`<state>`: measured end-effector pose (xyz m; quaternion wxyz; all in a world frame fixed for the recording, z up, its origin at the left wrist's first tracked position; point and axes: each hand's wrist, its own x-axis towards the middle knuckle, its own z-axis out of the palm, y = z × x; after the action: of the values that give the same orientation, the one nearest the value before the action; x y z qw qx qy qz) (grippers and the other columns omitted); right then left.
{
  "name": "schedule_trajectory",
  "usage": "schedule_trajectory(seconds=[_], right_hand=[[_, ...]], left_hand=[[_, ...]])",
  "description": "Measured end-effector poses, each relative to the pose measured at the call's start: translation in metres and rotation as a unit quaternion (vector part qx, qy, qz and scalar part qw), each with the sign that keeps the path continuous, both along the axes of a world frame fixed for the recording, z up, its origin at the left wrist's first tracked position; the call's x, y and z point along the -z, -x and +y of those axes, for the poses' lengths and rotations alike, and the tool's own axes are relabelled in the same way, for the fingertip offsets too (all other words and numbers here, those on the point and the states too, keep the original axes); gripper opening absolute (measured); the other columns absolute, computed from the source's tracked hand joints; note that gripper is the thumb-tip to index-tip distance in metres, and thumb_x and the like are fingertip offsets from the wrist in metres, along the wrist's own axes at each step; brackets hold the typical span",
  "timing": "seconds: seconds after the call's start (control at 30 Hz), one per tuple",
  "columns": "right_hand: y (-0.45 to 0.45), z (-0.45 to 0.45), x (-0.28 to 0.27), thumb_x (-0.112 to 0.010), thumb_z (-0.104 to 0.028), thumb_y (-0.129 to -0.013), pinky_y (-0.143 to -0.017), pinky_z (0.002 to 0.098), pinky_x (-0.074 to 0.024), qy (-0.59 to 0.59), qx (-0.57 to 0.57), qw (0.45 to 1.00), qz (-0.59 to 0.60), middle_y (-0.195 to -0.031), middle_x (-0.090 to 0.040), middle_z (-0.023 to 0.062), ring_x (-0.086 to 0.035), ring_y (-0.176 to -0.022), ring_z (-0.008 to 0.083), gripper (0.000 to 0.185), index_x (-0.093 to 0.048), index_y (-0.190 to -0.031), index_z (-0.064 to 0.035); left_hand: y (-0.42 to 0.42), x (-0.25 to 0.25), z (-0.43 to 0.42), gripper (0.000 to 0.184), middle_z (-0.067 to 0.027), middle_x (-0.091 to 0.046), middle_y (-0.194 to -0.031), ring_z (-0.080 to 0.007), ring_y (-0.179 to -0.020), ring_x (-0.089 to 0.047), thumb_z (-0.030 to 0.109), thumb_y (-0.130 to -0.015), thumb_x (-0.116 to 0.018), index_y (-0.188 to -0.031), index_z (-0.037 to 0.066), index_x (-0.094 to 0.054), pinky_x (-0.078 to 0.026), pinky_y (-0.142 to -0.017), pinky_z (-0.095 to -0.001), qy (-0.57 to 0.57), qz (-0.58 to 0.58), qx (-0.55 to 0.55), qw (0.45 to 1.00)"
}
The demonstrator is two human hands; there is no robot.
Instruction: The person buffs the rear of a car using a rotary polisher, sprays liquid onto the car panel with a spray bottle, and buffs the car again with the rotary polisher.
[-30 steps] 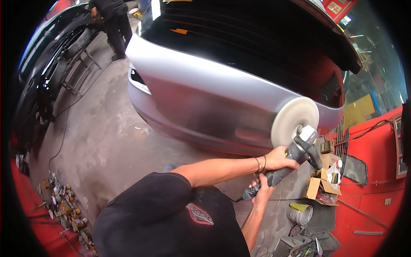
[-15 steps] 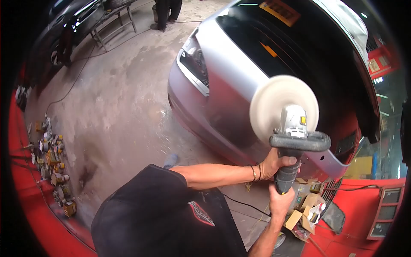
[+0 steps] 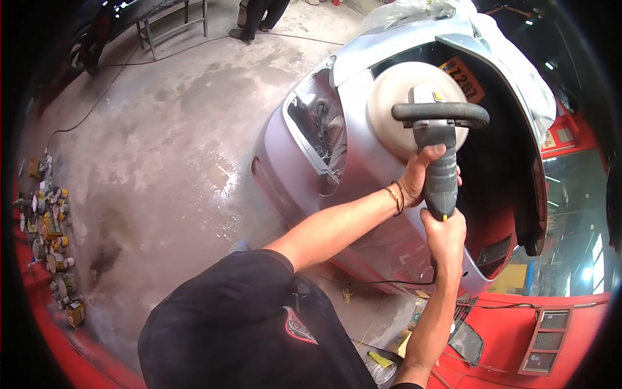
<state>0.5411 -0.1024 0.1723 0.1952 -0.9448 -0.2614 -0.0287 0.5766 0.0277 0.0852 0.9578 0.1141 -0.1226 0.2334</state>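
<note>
Both of my hands grip a black rotary polisher (image 3: 442,180) with a D-shaped front handle (image 3: 447,114). My left hand (image 3: 418,176), with bands on its wrist, is wrapped round the body behind that handle. Behind it, my right hand (image 3: 447,232) closes round the rear end, where the power cord (image 3: 405,282) hangs. The round whitish pad (image 3: 394,97) is over the silver car's (image 3: 359,155) panel beside a dark opening; contact with the paint cannot be made out. An orange number plate (image 3: 468,81) shows beyond the pad.
An uncovered lamp recess (image 3: 317,129) is at the car's corner. Plastic sheeting (image 3: 414,11) covers its far part. Several cans (image 3: 55,227) line the left wall. Another person's legs (image 3: 256,19) stand near a metal bench (image 3: 175,26). A vent panel (image 3: 546,340) is lower right.
The polisher and both hands have moved up in view, the pad closer to the lamp recess side. The view has shifted, showing more of the number plate and sheeting.
</note>
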Motion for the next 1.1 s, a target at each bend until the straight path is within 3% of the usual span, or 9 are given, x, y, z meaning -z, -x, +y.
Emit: schedule_trajectory(seconds=[0.03, 0.17, 0.4, 0.57, 0.67, 0.77, 0.87, 0.97, 1.1], right_hand=[[-0.009, 0.012, -0.001, -0.080, -0.024, -0.086, -0.063, 0.0382, -0.0531, -0.010, 0.001, 1.000, 0.027, -0.071, -0.068, 0.0079, -0.065, -0.063, 0.0164, 0.030, -0.072, -0.094, 0.0043], [-0.027, 0.061, -0.004, -0.079, -0.025, -0.088, -0.050, 0.0328, -0.0494, -0.017, 0.011, 0.997, 0.071, -0.066, -0.061, 0.0016, -0.059, -0.052, 0.0121, 0.026, -0.066, -0.085, -0.0024], [-0.021, 0.077, -0.018, -0.080, -0.026, -0.088, -0.052, 0.0355, -0.0499, 0.022, -0.023, 0.996, 0.080, -0.068, -0.064, 0.0022, -0.061, -0.054, 0.0130, 0.027, -0.071, -0.086, 0.0000], [0.005, 0.043, -0.009, -0.081, -0.032, -0.084, -0.087, 0.0412, -0.0594, -0.004, 0.021, 0.997, 0.079, -0.091, -0.080, 0.0160, -0.076, -0.088, 0.0247, 0.042, -0.078, -0.105, 0.0038], [0.004, 0.006, -0.010, -0.081, -0.029, -0.083, -0.085, 0.0393, -0.0589, -0.047, 0.068, 0.990, 0.112, -0.093, -0.080, 0.0140, -0.075, -0.087, 0.0226, 0.043, -0.076, -0.109, 0.0048], [-0.010, -0.037, -0.013, -0.076, -0.032, -0.086, -0.095, 0.0455, -0.0598, -0.053, 0.086, 0.984, 0.143, -0.105, -0.082, 0.0228, -0.080, -0.104, 0.0371, 0.046, -0.078, -0.116, 0.0020], [-0.021, -0.075, -0.015, -0.078, -0.029, -0.084, -0.094, 0.0433, -0.0599, -0.075, 0.117, 0.976, 0.168, -0.103, -0.082, 0.0202, -0.080, -0.101, 0.0314, 0.046, -0.077, -0.117, 0.0033], [-0.046, -0.122, 0.005, -0.084, -0.020, -0.084, -0.055, 0.0324, -0.0523, -0.174, 0.090, 0.967, 0.161, -0.071, -0.067, 0.0026, -0.063, -0.058, 0.0120, 0.024, -0.070, -0.093, -0.0019], [-0.070, -0.189, 0.007, -0.085, -0.019, -0.088, -0.050, 0.0303, -0.0504, -0.229, 0.116, 0.949, 0.184, -0.068, -0.064, 0.0003, -0.061, -0.053, 0.0104, 0.022, -0.069, -0.091, -0.0044]], left_hand=[[-0.002, -0.006, 0.015, 0.067, -0.0143, -0.077, -0.095, -0.0276, -0.085, -0.080, 0.070, -0.088, -0.077, -0.106, 0.005, -0.071, -0.066, -0.079, -0.0435, -0.005, 0.006, -0.009, 1.000], [-0.019, -0.013, 0.070, 0.066, -0.0143, -0.077, -0.094, -0.0283, -0.082, -0.080, 0.069, -0.089, -0.077, -0.108, 0.006, -0.070, -0.067, -0.076, -0.0438, -0.011, -0.005, 0.010, 1.000], [0.002, -0.023, 0.086, 0.068, -0.0152, -0.077, -0.093, -0.0300, -0.083, -0.081, 0.069, -0.092, -0.074, -0.110, 0.004, -0.068, -0.068, -0.080, -0.0450, 0.017, 0.021, -0.009, 1.000], [0.006, -0.006, 0.052, 0.075, -0.0159, -0.079, -0.092, -0.0297, -0.084, -0.081, 0.073, -0.090, -0.070, -0.104, 0.000, -0.075, -0.068, -0.082, -0.0449, -0.030, 0.036, 0.023, 0.999], [-0.003, -0.013, 0.014, 0.070, -0.0155, -0.079, -0.091, -0.0298, -0.084, -0.081, 0.070, -0.090, -0.071, -0.102, 0.001, -0.076, -0.068, -0.079, -0.0434, -0.074, 0.046, 0.034, 0.996], [-0.022, -0.018, -0.026, 0.067, -0.0151, -0.078, -0.092, -0.0297, -0.084, -0.081, 0.067, -0.091, -0.072, -0.103, 0.001, -0.075, -0.068, -0.078, -0.0435, -0.095, 0.041, 0.043, 0.994], [-0.036, -0.025, -0.065, 0.064, -0.0149, -0.078, -0.092, -0.0296, -0.084, -0.081, 0.064, -0.091, -0.074, -0.105, 0.001, -0.073, -0.068, -0.078, -0.0433, -0.108, 0.047, 0.061, 0.991], [-0.054, -0.032, -0.100, 0.060, -0.0157, -0.077, -0.093, -0.0291, -0.083, -0.081, 0.058, -0.093, -0.077, -0.111, 0.001, -0.070, -0.069, -0.075, -0.0426, -0.128, 0.045, 0.081, 0.987], [-0.086, -0.046, -0.169, 0.053, -0.0156, -0.076, -0.091, -0.0285, -0.079, -0.081, 0.051, -0.097, -0.077, -0.110, 0.000, -0.070, -0.069, -0.072, -0.0420, -0.179, 0.046, 0.079, 0.980]])
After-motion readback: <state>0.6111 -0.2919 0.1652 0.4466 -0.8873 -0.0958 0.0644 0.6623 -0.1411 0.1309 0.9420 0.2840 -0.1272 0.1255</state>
